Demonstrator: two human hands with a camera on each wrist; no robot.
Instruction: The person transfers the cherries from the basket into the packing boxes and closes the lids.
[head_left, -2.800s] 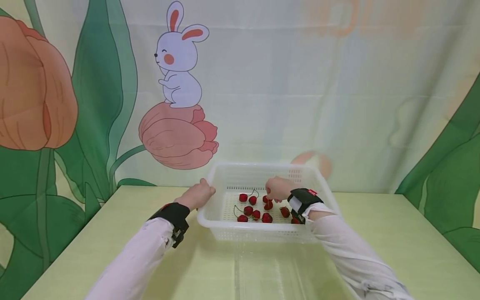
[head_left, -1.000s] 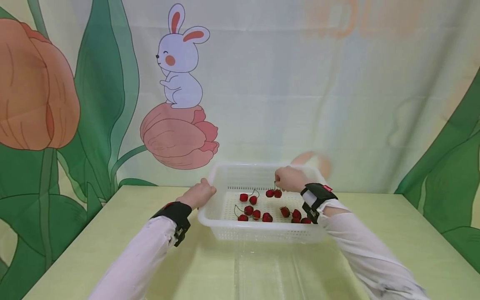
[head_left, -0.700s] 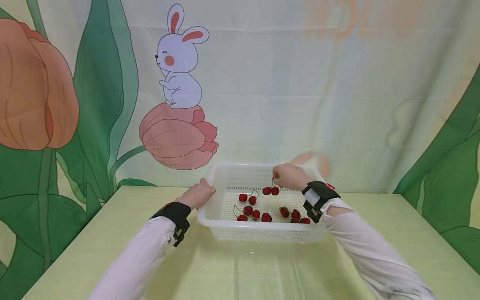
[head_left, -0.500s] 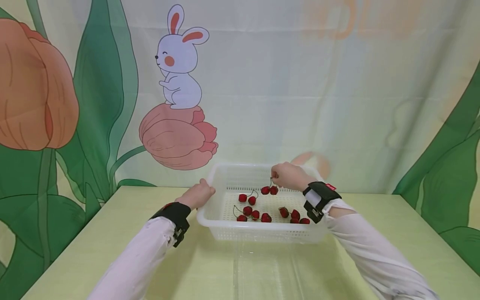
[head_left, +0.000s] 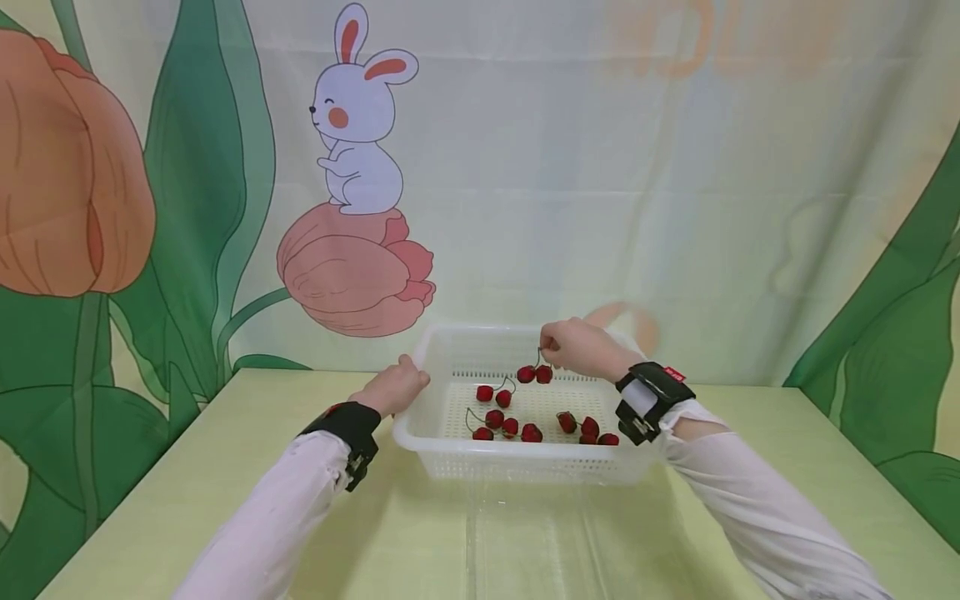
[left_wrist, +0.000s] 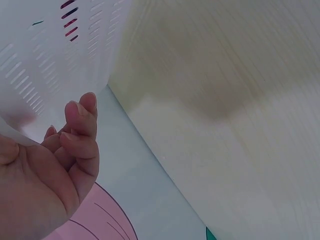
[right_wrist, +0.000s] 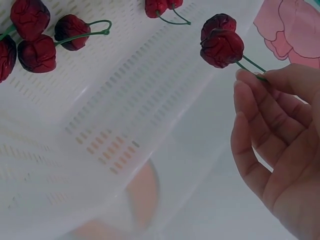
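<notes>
A white perforated plastic basket stands at the back of the table, with several dark red cherries lying inside, some joined in pairs by green stems. My left hand grips the basket's left rim; the left wrist view shows the thumb over the edge and the other fingers bent outside the wall. Between thumb and fingertips, my right hand pinches the green stems of a cherry pair. That pair hangs over the back right part of the basket, and in the right wrist view its two cherries overlap.
A clear plastic object lies on the pale green table in front of the basket. Right behind the basket hangs a printed cloth with a rabbit and tulips. Black straps sit on both wrists.
My right hand has lifted the cherry pair by its stems off the basket floor, then carried it slightly up, back and left. My left hand has stayed on the rim.
</notes>
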